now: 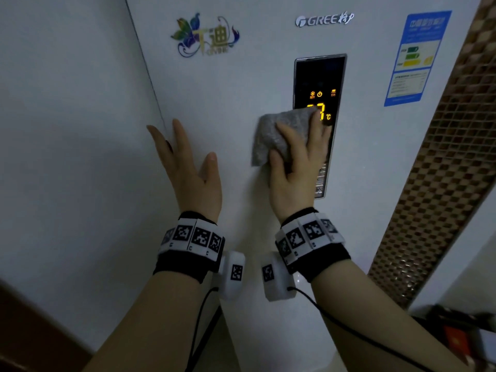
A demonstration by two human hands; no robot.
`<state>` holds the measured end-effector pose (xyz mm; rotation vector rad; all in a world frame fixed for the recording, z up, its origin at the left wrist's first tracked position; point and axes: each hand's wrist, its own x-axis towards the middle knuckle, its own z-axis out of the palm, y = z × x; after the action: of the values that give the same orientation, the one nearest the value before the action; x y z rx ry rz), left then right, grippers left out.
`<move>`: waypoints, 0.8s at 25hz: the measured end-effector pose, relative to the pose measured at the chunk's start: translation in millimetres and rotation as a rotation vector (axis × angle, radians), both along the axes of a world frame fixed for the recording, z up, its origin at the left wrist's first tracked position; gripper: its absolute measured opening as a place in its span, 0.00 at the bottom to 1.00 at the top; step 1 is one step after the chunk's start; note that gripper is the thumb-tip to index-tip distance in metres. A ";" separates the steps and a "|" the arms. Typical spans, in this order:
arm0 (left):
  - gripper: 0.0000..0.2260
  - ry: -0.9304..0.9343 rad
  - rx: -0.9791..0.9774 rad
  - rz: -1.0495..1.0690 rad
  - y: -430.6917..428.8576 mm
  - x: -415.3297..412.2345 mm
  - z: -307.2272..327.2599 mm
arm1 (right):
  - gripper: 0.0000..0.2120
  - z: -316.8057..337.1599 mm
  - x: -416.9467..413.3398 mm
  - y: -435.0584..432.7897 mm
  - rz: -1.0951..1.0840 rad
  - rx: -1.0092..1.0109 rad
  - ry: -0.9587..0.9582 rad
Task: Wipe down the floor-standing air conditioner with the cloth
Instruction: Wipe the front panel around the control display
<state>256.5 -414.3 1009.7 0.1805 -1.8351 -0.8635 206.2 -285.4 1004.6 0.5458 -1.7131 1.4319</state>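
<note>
The white floor-standing air conditioner (241,84) fills the middle of the view, with a silver brand name near its top and a black display panel (319,79) showing orange figures. My right hand (296,167) presses a folded grey cloth (276,132) flat against the front, over the lower left part of the display. My left hand (188,167) rests open on the unit's left front edge, fingers spread, holding nothing. Both wrists wear black bands with square printed markers and wired white boxes.
A blue energy label (416,57) is stuck at the upper right of the unit, a colourful decal (206,36) at the upper left. A white wall (67,130) adjoins on the left. A brown mosaic tile strip (442,170) runs on the right, with dark clutter (456,334) below.
</note>
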 end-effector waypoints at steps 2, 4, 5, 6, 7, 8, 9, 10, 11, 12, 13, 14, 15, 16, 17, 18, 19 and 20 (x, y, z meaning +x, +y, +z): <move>0.32 -0.023 0.005 -0.036 -7.2 1.5 -2.0 | 0.18 9.3 -6.0 8.0 -0.037 -0.156 -0.081; 0.32 -0.041 0.015 -0.062 -12.4 1.3 -4.6 | 0.18 12.6 -1.1 2.9 -0.036 -0.204 -0.108; 0.32 -0.042 0.035 -0.073 -14.2 1.1 -5.7 | 0.18 10.4 4.9 -5.2 -0.024 -0.153 -0.086; 0.32 -0.043 0.065 -0.084 -15.8 1.2 -6.4 | 0.18 6.2 10.8 -12.8 -0.015 -0.084 -0.058; 0.32 -0.043 0.096 -0.097 -17.6 1.4 -7.0 | 0.18 2.5 14.2 -16.9 -0.012 -0.033 -0.030; 0.31 -0.041 0.120 -0.110 -19.7 1.7 -7.4 | 0.19 1.6 13.1 -16.3 -0.018 -0.016 -0.014; 0.30 -0.038 0.134 -0.123 -23.2 2.6 -7.9 | 0.19 3.4 8.9 -13.2 -0.033 -0.039 -0.021; 0.29 -0.037 0.146 -0.134 -26.6 3.6 -8.2 | 0.20 6.4 5.1 -10.1 -0.058 -0.092 -0.051; 0.29 -0.040 0.157 -0.139 -29.7 4.2 -8.3 | 0.21 8.9 4.1 -9.5 -0.083 -0.141 -0.089; 0.28 -0.046 0.168 -0.139 -32.0 4.7 -8.2 | 0.22 9.3 6.1 -13.0 -0.097 -0.156 -0.107; 0.28 -0.052 0.175 -0.139 -33.3 5.2 -7.8 | 0.22 6.9 10.6 -20.2 -0.095 -0.121 -0.096; 0.27 -0.054 0.176 -0.141 -34.0 6.0 -7.4 | 0.22 1.2 16.9 -29.7 -0.081 -0.049 -0.070; 0.27 -0.053 0.165 -0.145 -35.2 7.2 -6.9 | 0.21 -5.8 23.2 -38.1 -0.058 0.025 -0.039; 0.27 -0.052 0.147 -0.149 -36.5 8.3 -6.6 | 0.20 -10.6 25.9 -41.6 -0.040 0.075 -0.002; 0.27 -0.052 0.120 -0.154 -39.5 9.8 -6.0 | 0.19 -12.1 23.9 -41.5 -0.040 0.082 0.017; 0.27 -0.058 0.094 -0.162 -42.5 10.9 -5.3 | 0.19 -9.9 19.3 -38.3 -0.053 0.045 0.003; 0.27 -0.070 0.075 -0.173 -45.7 12.1 -4.6 | 0.19 -5.9 16.2 -35.3 -0.071 -0.024 -0.037; 0.27 -0.083 0.066 -0.182 -48.4 13.2 -3.9 | 0.19 -1.5 15.5 -34.9 -0.080 -0.095 -0.082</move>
<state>269.8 -462.7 1005.8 0.0934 -1.9233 -1.0581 221.7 -320.3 1003.1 0.3673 -1.7017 1.4879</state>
